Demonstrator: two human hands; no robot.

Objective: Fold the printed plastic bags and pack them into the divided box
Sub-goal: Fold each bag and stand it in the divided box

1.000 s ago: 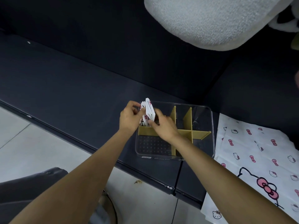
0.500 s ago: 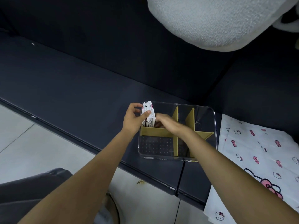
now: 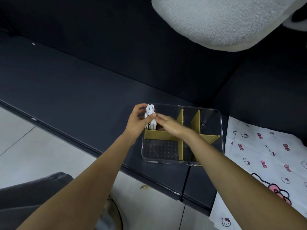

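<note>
A grey tiled floor (image 3: 41, 151) occupied the lower left, bordered by the dark surface (image 3: 74, 90) that carried the work. The left hand (image 3: 137, 123) was positioned at the far-left corner of the divided box (image 3: 221, 130), with thumb and fingers curled round the folded printed bags (image 3: 150, 116). These bags stood upright on edge in the far-left compartment, pressed against the left wall of the box. The right hand (image 3: 167, 124) reached into the same compartment from the right, fingertips touching the inner face of the bag stack; the pictures did not show plainly whether its fingers pinched a bag or only pressed against it. The box was clear-walled, and tan dividers (image 3: 181, 130) (one long strip crossed by two shorter ones) split it into compartments. The near-left compartment showed only a dotted floor. Just beside the box on the right, unfolded printed bags (image 3: 265, 156) lay flat, their near edge overhanging the surface. A white textured cushion (image 3: 224, 22) occupied the upper right.
</note>
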